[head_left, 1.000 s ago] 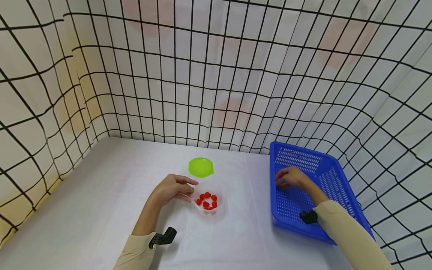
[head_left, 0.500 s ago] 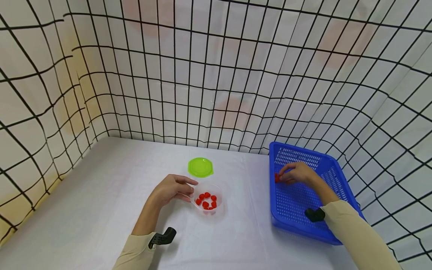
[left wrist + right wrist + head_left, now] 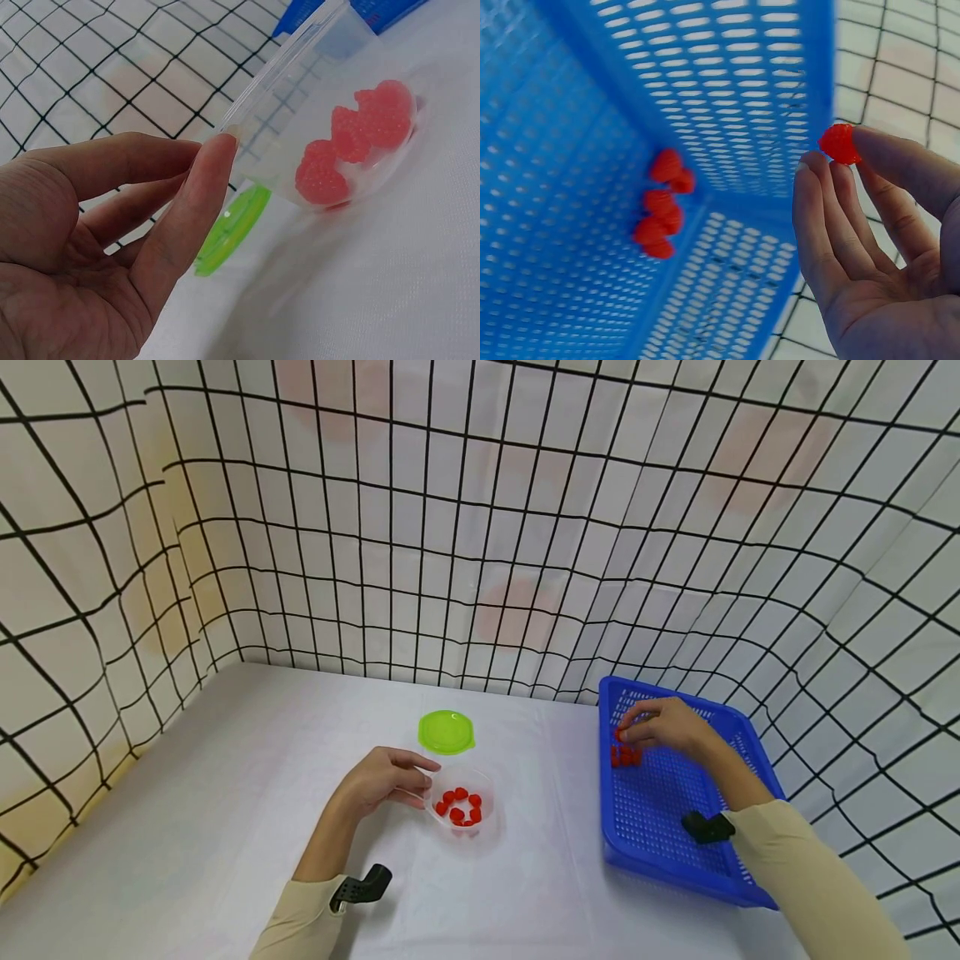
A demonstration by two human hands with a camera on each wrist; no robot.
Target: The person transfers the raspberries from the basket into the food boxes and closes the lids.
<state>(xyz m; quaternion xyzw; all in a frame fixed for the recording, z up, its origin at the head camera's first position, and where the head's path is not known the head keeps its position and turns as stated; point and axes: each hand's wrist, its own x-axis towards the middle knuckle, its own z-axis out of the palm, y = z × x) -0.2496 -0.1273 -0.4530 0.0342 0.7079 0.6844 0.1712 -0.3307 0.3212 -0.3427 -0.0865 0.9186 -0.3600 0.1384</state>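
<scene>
My left hand (image 3: 386, 783) pinches the rim of a clear plastic bowl (image 3: 277, 97) between thumb and fingers. The bowl stands on the white table, with several red raspberries (image 3: 352, 135) on its bottom. Over the left side of a blue plastic basket (image 3: 660, 852), my right hand (image 3: 663, 727) pinches a single raspberry (image 3: 840, 143) between thumb and fingertip; its other fingers extend below. Several more raspberries (image 3: 656, 217) lie on the basket floor along one wall, under the right hand.
A bright green lid (image 3: 446, 732) lies on the white-covered table (image 3: 225, 793) just behind the bowl. Black wire mesh (image 3: 480, 527) backed by white cloth encloses the table at the back and both sides.
The right hand has risen from low in the basket, now holding a raspberry, uncovering raspberries beneath it. The left hand and bowl have stayed put.
</scene>
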